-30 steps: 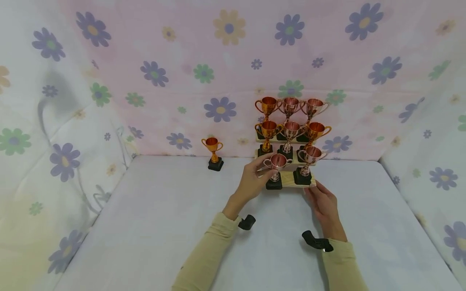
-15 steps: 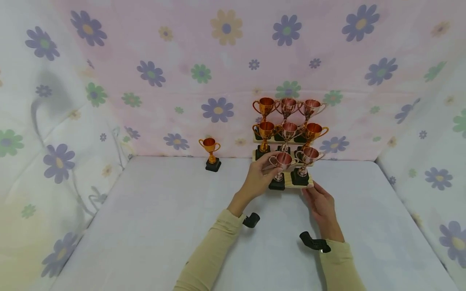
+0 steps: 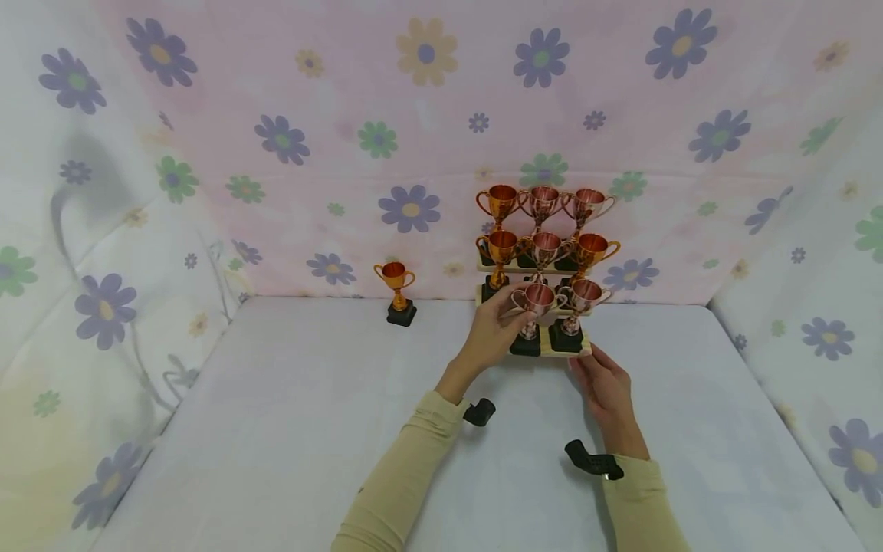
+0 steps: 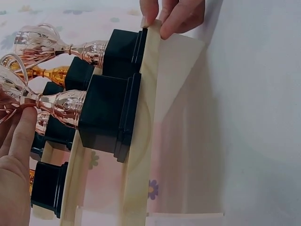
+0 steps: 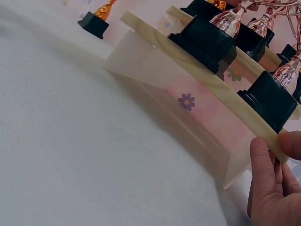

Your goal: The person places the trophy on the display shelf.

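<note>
Right hand sits nearest to me, fingers fairly straight, fingertips touching the front right corner of the wooden step rack; it grips nothing that I can see. Left hand is curled around the cup of the rose-coloured trophy, whose black base stands on the lowest step, overhanging its front edge.

From the head view I read three steps of trophies, stacked toward the flowered backdrop. The left wrist view adds what the head view hides: the base projects past the plank edge, and the left fingers lie along the stem. The right wrist view shows a pale panel beneath the plank, resting on the white tabletop.

A second rose trophy stands just beside the held one. Open tabletop lies to the left, as far as a lone gold trophy near the back edge.
</note>
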A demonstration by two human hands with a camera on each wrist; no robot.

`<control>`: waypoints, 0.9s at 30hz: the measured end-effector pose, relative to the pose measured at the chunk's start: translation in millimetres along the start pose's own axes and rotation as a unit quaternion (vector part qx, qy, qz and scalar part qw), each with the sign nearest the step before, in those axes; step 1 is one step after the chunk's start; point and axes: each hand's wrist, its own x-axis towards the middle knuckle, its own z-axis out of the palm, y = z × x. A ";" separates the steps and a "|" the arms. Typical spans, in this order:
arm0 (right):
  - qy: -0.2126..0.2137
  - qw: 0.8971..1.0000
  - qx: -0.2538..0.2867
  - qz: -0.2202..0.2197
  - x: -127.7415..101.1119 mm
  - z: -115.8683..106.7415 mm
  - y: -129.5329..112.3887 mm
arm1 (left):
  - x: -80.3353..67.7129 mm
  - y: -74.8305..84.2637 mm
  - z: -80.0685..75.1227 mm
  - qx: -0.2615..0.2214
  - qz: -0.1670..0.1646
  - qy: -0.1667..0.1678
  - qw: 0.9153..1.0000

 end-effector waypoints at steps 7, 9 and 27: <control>-0.001 1.000 -0.007 0.002 0.5 1.0 0.6 | 4.4 -2.1 2.2 -0.009 -0.009 0.002 1.000; -0.002 1.000 -0.010 0.002 0.6 1.0 0.8 | 5.2 -1.1 3.4 -0.012 -0.012 0.003 1.000; 0.000 1.000 0.008 0.014 3.1 -1.7 -0.3 | 5.6 -5.0 11.4 -0.021 -0.016 0.023 0.999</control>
